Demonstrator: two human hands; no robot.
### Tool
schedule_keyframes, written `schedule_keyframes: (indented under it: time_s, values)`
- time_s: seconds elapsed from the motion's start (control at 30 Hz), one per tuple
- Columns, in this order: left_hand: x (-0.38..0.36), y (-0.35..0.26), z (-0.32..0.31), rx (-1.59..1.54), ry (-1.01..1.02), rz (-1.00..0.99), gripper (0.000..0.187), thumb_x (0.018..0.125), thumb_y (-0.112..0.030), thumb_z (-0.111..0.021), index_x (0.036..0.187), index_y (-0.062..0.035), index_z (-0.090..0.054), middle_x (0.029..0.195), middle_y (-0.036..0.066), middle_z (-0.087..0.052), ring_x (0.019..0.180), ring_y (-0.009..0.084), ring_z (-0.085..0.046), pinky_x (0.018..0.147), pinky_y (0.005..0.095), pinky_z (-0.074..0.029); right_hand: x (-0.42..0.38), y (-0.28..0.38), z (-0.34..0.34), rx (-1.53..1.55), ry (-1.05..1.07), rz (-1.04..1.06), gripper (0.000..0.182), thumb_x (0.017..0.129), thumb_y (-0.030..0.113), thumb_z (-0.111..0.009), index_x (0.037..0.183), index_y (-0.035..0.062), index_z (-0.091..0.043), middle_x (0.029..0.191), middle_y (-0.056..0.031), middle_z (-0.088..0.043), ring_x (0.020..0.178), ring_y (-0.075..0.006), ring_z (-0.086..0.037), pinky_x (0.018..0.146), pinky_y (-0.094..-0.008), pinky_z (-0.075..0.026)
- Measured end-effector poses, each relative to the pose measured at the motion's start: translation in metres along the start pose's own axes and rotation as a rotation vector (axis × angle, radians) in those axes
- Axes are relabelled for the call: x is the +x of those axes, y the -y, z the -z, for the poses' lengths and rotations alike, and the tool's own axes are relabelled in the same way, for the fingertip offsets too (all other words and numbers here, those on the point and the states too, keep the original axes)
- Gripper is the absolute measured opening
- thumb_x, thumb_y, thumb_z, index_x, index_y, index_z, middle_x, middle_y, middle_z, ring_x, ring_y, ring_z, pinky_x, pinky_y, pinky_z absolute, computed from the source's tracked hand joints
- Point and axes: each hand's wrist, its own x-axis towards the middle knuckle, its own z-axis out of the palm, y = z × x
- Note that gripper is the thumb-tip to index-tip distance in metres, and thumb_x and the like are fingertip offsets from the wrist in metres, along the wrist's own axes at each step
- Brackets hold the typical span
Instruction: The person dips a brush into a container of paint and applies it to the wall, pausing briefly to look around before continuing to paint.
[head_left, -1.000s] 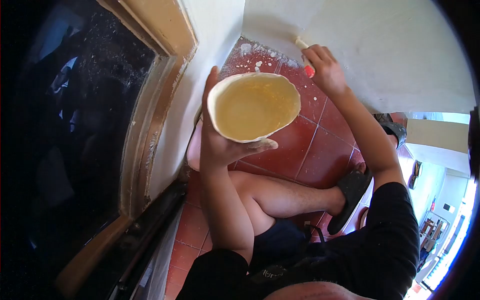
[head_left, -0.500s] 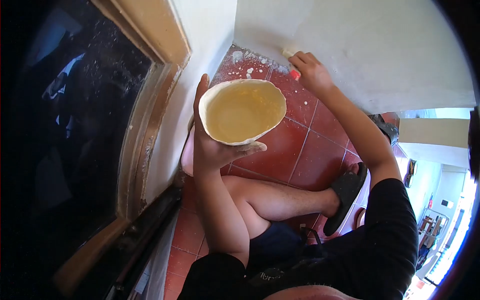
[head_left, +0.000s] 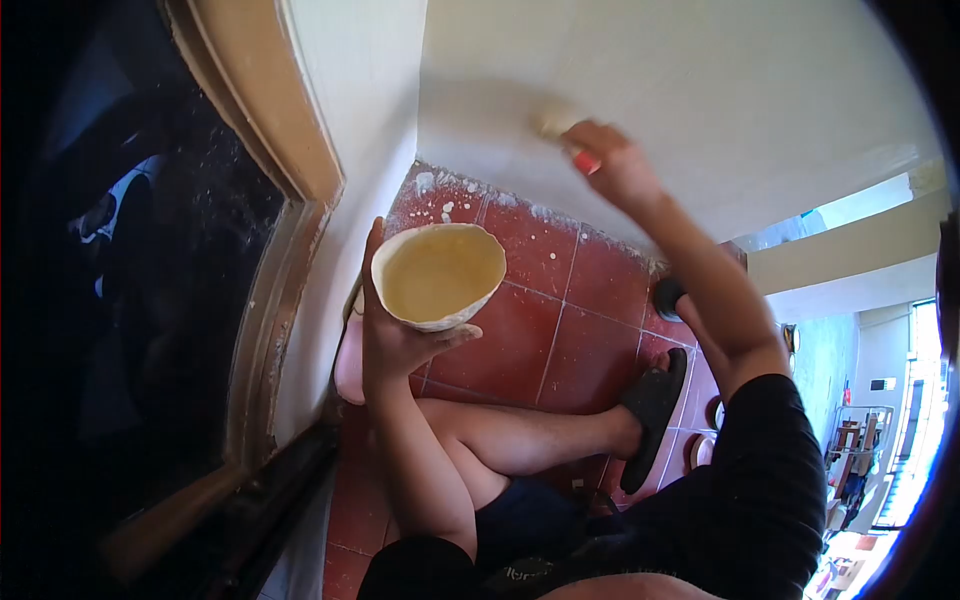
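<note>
My left hand (head_left: 395,340) is wrapped round the side and underside of a bowl (head_left: 440,278) with an uneven, whitish rim and pale yellowish contents. Higher up and to the right, my right hand (head_left: 615,165) grips a brush with a red part on its handle (head_left: 586,161). The brush's pale head (head_left: 556,122) is at the off-white wall (head_left: 700,80), slightly blurred. Whether the bristles touch the wall I cannot tell.
Red floor tiles (head_left: 500,345) carry white spots and debris along the wall's foot. A wooden frame (head_left: 300,130) with dark glass stands at the left. My bent leg and dark sandal (head_left: 655,415) are below; a rack (head_left: 860,440) is far right.
My right hand and the brush have moved up the wall from near the floor edge. The view has tilted upward, and the bowl appears lower, further left and smaller.
</note>
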Motion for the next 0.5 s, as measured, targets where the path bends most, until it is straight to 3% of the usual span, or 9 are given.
schedule_keyframes:
  time_s: [0.1,0.17,0.23,0.27,0.3,0.37,0.43,0.5]
  values:
    - [-0.003,-0.002,0.002,-0.034,-0.007,0.006,0.140,0.052,-0.033,-0.098,0.155,-0.0067,-0.007,0.136,0.016,-0.052,0.123,0.0285,-0.055,0.102,0.0424,-0.048,0.028,0.003,0.082,-0.079,-0.180,0.117,0.018,0.087,0.008,-0.064,0.105,0.0075,-0.064,0.100,-0.0103,-0.065,0.087,-0.0337,-0.063,0.079,-0.0416,-0.052]
    - [-0.001,-0.002,-0.001,-0.077,-0.017,0.001,0.139,0.052,-0.033,-0.098,0.154,-0.0064,-0.007,0.137,0.017,-0.050,0.125,0.0289,-0.054,0.103,0.0429,-0.047,0.043,0.022,0.127,-0.197,-0.272,0.169,0.025,0.080,-0.004,-0.070,0.104,0.0029,-0.065,0.102,-0.0118,-0.066,0.094,-0.0307,-0.065,0.083,-0.0381,-0.053]
    - [0.004,0.001,-0.002,-0.094,-0.020,0.012,0.138,0.053,-0.033,-0.098,0.154,-0.0070,-0.007,0.138,0.017,-0.050,0.125,0.0299,-0.053,0.104,0.0437,-0.047,0.049,0.044,0.143,-0.408,-0.440,0.219,0.027,0.078,-0.003,-0.069,0.104,0.0030,-0.065,0.102,-0.0117,-0.064,0.095,-0.0304,-0.063,0.082,-0.0388,-0.053]
    - [0.007,0.003,-0.002,-0.061,0.002,-0.022,0.138,0.053,-0.034,-0.097,0.154,-0.0071,-0.007,0.138,0.017,-0.049,0.125,0.0301,-0.053,0.105,0.0438,-0.046,0.041,0.020,0.142,-0.395,-0.397,0.211,0.021,0.085,0.002,-0.071,0.106,0.0070,-0.068,0.106,-0.0127,-0.068,0.093,-0.0331,-0.068,0.076,-0.0365,-0.055]
    - [0.007,0.003,-0.003,-0.031,0.026,-0.055,0.138,0.053,-0.035,-0.097,0.154,-0.0072,-0.007,0.138,0.017,-0.049,0.126,0.0303,-0.053,0.105,0.0439,-0.046,0.035,0.018,0.130,-0.391,-0.393,0.205,0.021,0.085,0.002,-0.071,0.106,0.0070,-0.068,0.106,-0.0127,-0.068,0.093,-0.0331,-0.068,0.076,-0.0365,-0.055]
    - [0.009,-0.002,-0.008,-0.076,0.018,-0.036,0.138,0.054,-0.036,-0.097,0.154,-0.0064,-0.007,0.139,0.018,-0.049,0.126,0.0301,-0.053,0.105,0.0440,-0.046,0.021,0.017,0.093,-0.521,-0.289,0.162,0.032,0.074,0.000,-0.068,0.106,0.0039,-0.065,0.105,-0.0108,-0.063,0.099,-0.0297,-0.061,0.082,-0.0387,-0.053]
    - [0.008,-0.004,-0.009,-0.024,0.042,-0.076,0.137,0.054,-0.035,-0.097,0.154,-0.0053,-0.007,0.139,0.018,-0.049,0.126,0.0300,-0.053,0.105,0.0443,-0.045,-0.006,0.006,0.032,-0.502,-0.243,0.283,0.037,0.073,0.010,-0.069,0.110,0.0101,-0.064,0.108,-0.0059,-0.060,0.103,-0.0263,-0.060,0.081,-0.0385,-0.055]
    - [0.006,-0.002,-0.006,-0.023,0.038,-0.060,0.137,0.054,-0.034,-0.097,0.154,-0.0052,-0.007,0.140,0.018,-0.049,0.127,0.0300,-0.052,0.105,0.0444,-0.045,-0.040,0.015,-0.033,-0.388,-0.159,0.206,0.036,0.073,0.011,-0.068,0.109,0.0097,-0.063,0.103,-0.0056,-0.059,0.102,-0.0272,-0.060,0.081,-0.0393,-0.056]
